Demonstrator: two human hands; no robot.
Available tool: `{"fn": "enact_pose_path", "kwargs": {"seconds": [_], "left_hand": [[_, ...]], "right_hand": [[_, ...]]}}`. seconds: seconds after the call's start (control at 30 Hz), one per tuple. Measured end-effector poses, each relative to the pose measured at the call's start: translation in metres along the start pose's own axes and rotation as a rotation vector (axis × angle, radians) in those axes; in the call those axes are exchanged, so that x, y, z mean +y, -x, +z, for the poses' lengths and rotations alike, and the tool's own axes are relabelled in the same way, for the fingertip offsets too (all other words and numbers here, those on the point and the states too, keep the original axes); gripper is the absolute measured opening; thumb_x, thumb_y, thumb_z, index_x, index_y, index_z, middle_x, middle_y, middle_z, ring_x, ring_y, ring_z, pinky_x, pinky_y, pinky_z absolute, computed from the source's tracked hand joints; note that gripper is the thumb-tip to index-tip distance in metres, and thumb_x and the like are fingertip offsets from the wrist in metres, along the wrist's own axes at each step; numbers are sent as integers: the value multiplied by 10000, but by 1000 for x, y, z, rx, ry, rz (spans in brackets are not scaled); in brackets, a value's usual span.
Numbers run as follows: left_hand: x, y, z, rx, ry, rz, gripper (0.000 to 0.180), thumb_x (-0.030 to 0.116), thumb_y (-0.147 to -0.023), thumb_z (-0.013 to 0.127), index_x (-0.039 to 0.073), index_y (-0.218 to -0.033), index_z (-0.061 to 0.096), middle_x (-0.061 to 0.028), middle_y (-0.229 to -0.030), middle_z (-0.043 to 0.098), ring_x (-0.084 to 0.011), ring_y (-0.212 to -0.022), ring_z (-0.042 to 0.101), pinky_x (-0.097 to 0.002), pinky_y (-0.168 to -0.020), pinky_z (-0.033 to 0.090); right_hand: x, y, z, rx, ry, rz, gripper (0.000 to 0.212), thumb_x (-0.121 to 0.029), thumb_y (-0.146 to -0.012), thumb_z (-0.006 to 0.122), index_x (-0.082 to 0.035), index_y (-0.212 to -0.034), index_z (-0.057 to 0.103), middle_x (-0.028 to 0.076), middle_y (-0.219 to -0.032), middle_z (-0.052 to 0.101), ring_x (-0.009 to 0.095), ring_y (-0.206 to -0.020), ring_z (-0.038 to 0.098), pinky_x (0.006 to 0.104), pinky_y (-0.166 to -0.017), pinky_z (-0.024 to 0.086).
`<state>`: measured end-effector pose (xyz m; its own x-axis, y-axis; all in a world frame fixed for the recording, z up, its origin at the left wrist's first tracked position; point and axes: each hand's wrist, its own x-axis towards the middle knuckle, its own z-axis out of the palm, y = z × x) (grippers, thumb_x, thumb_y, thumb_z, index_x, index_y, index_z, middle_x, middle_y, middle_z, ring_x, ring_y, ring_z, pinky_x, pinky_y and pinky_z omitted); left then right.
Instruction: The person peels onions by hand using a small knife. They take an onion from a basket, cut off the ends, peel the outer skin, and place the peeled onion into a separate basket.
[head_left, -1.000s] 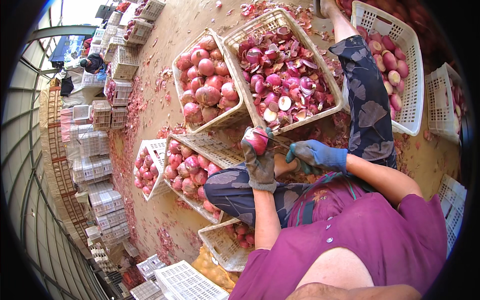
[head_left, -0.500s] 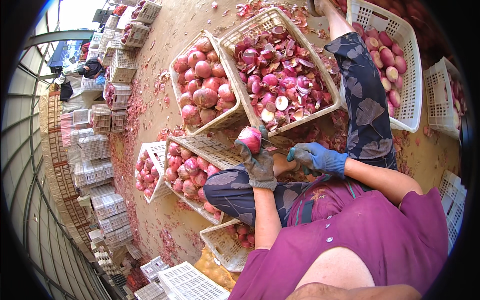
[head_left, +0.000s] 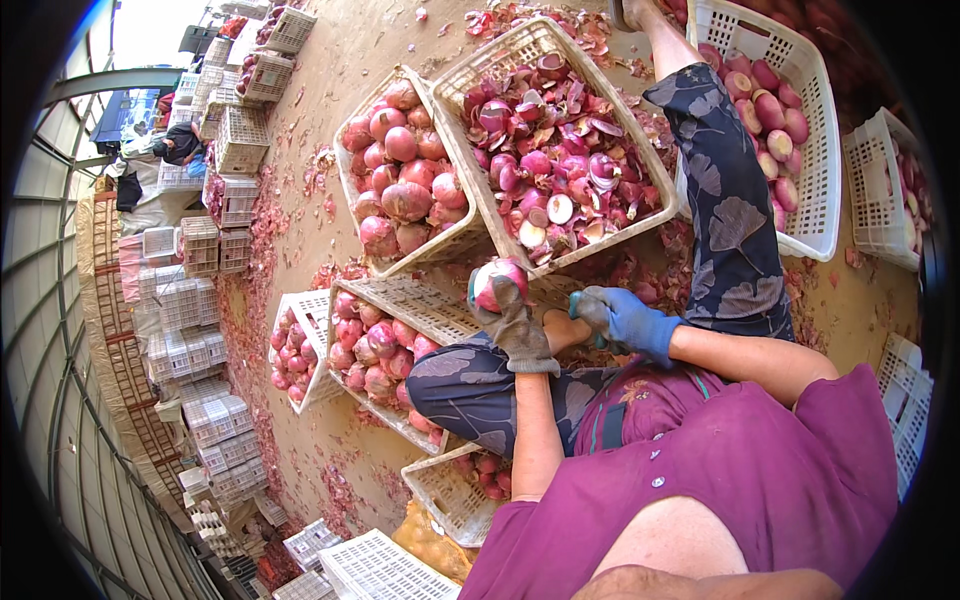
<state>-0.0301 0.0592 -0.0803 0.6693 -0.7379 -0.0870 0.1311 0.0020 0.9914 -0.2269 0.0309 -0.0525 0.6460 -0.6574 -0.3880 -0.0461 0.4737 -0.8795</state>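
Note:
My left hand (head_left: pixel 515 325), in a grey glove, is closed around a red onion (head_left: pixel 500 283), which shows a pale patch among its purple skin. Just to the right, my right hand (head_left: pixel 625 320), in a blue and grey glove, has its fingers curled together; what they hold is hidden. Beyond the onion stands a crate (head_left: pixel 655 215) filled with loose onion skins and cut pieces (head_left: pixel 560 160). To its left, another crate (head_left: pixel 455 240) holds whole red onions (head_left: pixel 405 190). A third crate of onions (head_left: pixel 375 345) lies near my left knee.
At the far right a white crate (head_left: pixel 825 170) contains peeled onions (head_left: pixel 770 120). A smaller white crate (head_left: pixel 300 340) of onions and a low crate (head_left: pixel 435 490) stand at left. Skins litter the floor (head_left: pixel 330 440). Stacked crates (head_left: pixel 190 300) line the left side, with a person (head_left: pixel 180 145) farther off.
The onion in my left hand has turned and shows more pale surface. My right hand has shifted slightly left, and the thin strip between the hands is no longer visible.

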Motion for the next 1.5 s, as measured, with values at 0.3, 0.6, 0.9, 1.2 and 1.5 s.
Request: {"fn": "enact_pose_path", "kwargs": {"seconds": [0.3, 0.6, 0.9, 1.2, 1.5], "left_hand": [[13, 15, 17, -251, 394, -293, 685, 533, -914, 679, 102, -1400, 461, -63, -1330, 547, -238, -1161, 614, -400, -978, 545], [-14, 7, 1, -134, 90, 100, 709, 563, -913, 611, 128, -1441, 427, -105, -1342, 541, -269, -1164, 585, -451, -986, 518], [8, 8, 1, -22, 350, -376, 750, 714, -934, 478, 127, -1401, 495, -111, -1299, 573, -265, -1142, 603, -464, -964, 521], [-10, 19, 10, 39, 41, -214, 727, 700, -936, 483, 102, -1346, 527, -87, -1248, 603, -249, -1108, 618, -426, -930, 526], [-4, 18, 8, -16, 128, -310, 664, 690, -933, 487, 115, -1250, 589, -43, -1178, 640, -218, -1043, 639, -405, -818, 554]], "right_hand": [[-19, -17, -28, 20, -117, 118, 625, -644, -985, 450, -57, -1083, 642, 44, -623, 572, 105, -433, 502, 251, -404, 405], [-31, 6, -31, -105, 543, -380, 322, -369, -1018, 532, -74, -1122, 607, 187, -868, 650, 381, -828, 665, 431, -729, 515], [-53, 8, -34, -176, 832, -356, 342, -379, -1007, 549, -83, -1170, 603, 237, -918, 660, 444, -857, 644, 480, -733, 510], [-39, -25, -35, -112, 950, -455, 380, -438, -1007, 520, -86, -1113, 613, 224, -844, 649, 432, -805, 643, 501, -698, 496], [-11, -39, -64, -21, 887, -327, 383, -444, -1007, 521, -112, -1155, 642, 210, -989, 682, 407, -942, 654, 463, -812, 515]]}}
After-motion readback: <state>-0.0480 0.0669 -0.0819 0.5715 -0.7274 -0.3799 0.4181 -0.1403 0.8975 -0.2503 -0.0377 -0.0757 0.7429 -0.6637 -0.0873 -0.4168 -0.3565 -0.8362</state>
